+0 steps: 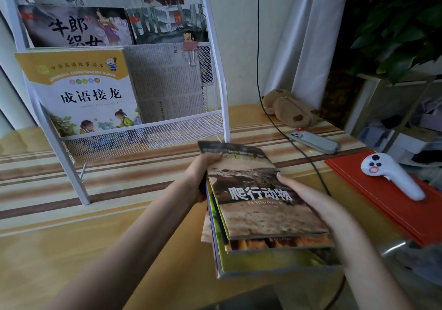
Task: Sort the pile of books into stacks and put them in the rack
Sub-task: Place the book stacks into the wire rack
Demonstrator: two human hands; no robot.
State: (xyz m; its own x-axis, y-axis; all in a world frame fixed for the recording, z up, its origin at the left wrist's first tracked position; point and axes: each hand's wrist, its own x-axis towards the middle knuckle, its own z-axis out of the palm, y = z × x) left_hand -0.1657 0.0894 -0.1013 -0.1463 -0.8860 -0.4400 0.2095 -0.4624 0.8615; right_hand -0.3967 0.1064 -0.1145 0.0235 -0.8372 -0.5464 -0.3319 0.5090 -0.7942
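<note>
A stack of books (267,216), topmost titled "爬行动物", was gripped at both sides by the left hand (203,176) and right hand (318,204), fingers apparently curled round its edges.

The striped counter (100,190) lies bare to the left of the held stack of books (267,216), from the near edge up to the foot of the white rack (222,75). The rack's lowest mesh tier already carries a yellow book (88,94) on its left and a newspaper (167,82) on its right, which appears to leave little free width. To the right the way is crowded: a black cable (308,156) crosses the counter, a phone (313,140) lies beyond it, and a white controller (392,176) rests on red boards (382,204).
</note>
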